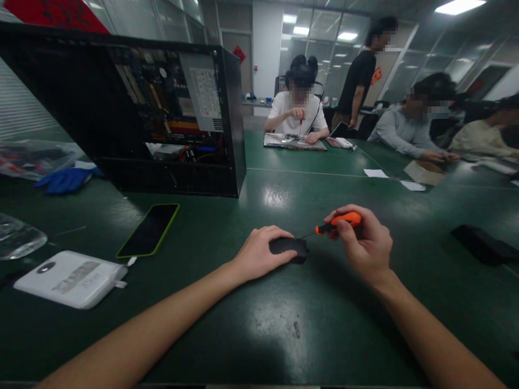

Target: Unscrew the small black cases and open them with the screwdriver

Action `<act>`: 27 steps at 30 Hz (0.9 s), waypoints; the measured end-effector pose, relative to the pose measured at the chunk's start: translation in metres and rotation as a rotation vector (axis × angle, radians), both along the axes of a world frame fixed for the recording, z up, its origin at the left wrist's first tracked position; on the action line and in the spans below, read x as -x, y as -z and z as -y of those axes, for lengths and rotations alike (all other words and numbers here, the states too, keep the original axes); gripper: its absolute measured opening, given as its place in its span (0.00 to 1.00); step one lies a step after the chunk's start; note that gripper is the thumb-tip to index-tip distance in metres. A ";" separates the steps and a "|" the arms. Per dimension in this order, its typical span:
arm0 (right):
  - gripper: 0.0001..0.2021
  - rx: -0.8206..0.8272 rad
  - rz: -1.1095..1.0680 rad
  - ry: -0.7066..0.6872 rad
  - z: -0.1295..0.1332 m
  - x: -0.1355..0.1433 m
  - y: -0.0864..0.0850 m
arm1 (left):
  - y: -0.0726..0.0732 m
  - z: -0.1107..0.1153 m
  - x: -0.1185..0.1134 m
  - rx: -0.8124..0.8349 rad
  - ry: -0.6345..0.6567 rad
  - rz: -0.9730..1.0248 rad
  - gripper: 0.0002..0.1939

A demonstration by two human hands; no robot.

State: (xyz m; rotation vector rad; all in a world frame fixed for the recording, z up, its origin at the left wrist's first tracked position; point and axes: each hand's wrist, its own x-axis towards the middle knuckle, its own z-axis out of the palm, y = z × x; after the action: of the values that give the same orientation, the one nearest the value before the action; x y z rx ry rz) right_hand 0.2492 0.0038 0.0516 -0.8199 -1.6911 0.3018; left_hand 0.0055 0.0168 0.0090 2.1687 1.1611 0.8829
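Note:
On the green table, my left hand grips a small black computer mouse, thumb on the near side and fingers on the far side. My right hand is closed around the orange and black handle of a screwdriver. The thin shaft points left, and its tip meets or nearly meets the mouse's right end; contact is too small to tell. Part of the mouse is hidden under my left hand.
An open black computer case stands at the back left. Left lie a phone, a white power bank and blue gloves. A black object lies right. Across the table, a person in white works on a flat device.

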 end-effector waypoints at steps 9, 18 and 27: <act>0.07 -0.055 0.589 0.270 -0.003 0.001 -0.046 | 0.002 0.002 0.002 -0.034 -0.033 -0.040 0.17; 0.06 0.170 1.060 -0.048 -0.020 0.032 -0.122 | -0.001 0.002 0.002 -0.030 -0.074 -0.096 0.17; 0.19 0.195 0.991 -0.280 -0.025 0.032 -0.121 | 0.001 0.004 0.006 -0.073 -0.080 -0.123 0.17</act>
State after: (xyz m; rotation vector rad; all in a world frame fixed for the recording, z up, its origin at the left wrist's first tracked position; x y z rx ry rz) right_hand 0.2177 0.0288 0.1725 -0.9464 -2.7502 0.2670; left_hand -0.0008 0.0125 0.0079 2.2768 1.3012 0.8480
